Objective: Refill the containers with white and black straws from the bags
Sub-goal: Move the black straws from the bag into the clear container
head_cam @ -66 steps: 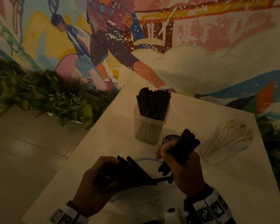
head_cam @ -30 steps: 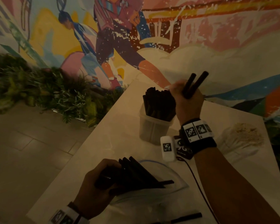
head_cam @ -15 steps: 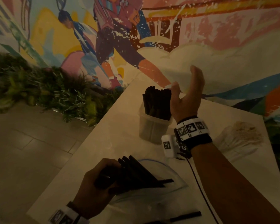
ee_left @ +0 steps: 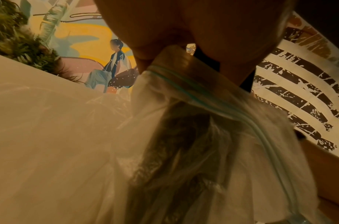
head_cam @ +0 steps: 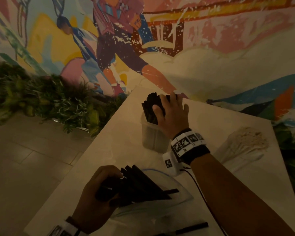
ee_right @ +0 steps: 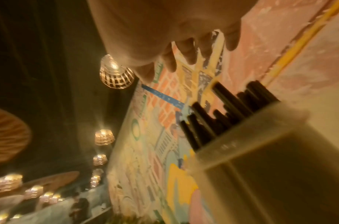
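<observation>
We have the pale table (head_cam: 123, 133) filling the lower frame under the painted wall, and on it the translucent container (head_cam: 151, 135), packed with upright black straws (head_cam: 149, 106) that stand well above its rim. Off to the right the bundle of white straws (head_cam: 245, 143) lies fanned on the tabletop, well apart from the container and untouched by either hand. Near us the clear zip bag (head_cam: 175, 188) sits open-mouthed on the table, and our left hand (head_cam: 94, 198) has its fingers curled round the bag and the black straws inside it, pinning them at a slant so the ends poke out. Our right hand (head_cam: 172, 114) is up at the container with fingers straight and spread, holding nothing, its palm over the straw tops; from the wrist view there seems to be a gap under the fingertips (ee_right: 170, 63), so we cannot say it is pressing yet. One stray straw (head_cam: 192, 228) lies loose at the near edge. The step looks like tamping the batch level, and to do it well we want a flat, gentle pat straight down, since these light tubes will probably splay or tip the container if we push sideways. The pack looks tight, so we judge the black side nearly full; keep the left grip steady so the bag does not spill.
</observation>
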`<state>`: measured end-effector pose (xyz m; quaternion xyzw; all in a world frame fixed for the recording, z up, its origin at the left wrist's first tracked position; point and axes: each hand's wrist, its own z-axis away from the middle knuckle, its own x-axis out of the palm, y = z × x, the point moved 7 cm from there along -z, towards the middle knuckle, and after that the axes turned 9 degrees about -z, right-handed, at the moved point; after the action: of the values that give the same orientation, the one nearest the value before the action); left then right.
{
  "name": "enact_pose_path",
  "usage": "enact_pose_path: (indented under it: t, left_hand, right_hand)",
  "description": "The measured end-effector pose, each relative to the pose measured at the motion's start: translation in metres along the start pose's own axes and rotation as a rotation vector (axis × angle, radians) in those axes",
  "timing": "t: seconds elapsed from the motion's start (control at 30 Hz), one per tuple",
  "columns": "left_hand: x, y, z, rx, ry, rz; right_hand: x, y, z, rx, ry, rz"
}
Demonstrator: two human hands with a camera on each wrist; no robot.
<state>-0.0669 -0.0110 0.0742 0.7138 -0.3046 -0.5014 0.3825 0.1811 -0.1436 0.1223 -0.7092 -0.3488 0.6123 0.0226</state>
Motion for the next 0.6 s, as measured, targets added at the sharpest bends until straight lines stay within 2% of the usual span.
enact_pose_path:
  t: [0.1, 0.13, 0.17, 0.23, 0.27, 0.33, 0.47, 0.6]
  left_hand:
    - [0.001, -0.003, -0.003, 0.001, -0.016, -0.051]
    - [0.001, -0.004, -0.003, -0.002, -0.019, -0.056]
    - [0.002, -0.005, -0.003, -0.007, -0.024, -0.045]
    - [0.005, -0.003, -0.005, -0.017, -0.04, 0.014]
    - [0.006, -0.002, -0.005, -0.023, -0.04, 0.046]
    - [0.009, -0.003, -0.006, -0.04, -0.047, 0.07]
    - [0.013, -0.007, -0.008, -0.052, -0.088, 0.018]
    - [0.017, 0.0, -0.01, -0.022, -0.104, -0.001]
  right_hand:
    - [-0.035, -0.025, 0.025, -0.193, 0.239, -0.29]
    - [-0.043, -0.033, 0.037, -0.239, 0.232, -0.438]
    - [-0.046, -0.04, 0.05, -0.243, 0.14, -0.576]
    - [-0.034, -0.054, 0.079, -0.151, -0.239, -0.749]
    - [-0.025, -0.058, 0.097, -0.108, -0.421, -0.768]
    - [-0.008, -0.061, 0.129, -0.081, -0.626, -0.714]
    - [0.02, -0.056, 0.167, -0.038, -0.732, -0.626]
    - [0.036, -0.048, 0.179, 0.062, -0.682, -0.679]
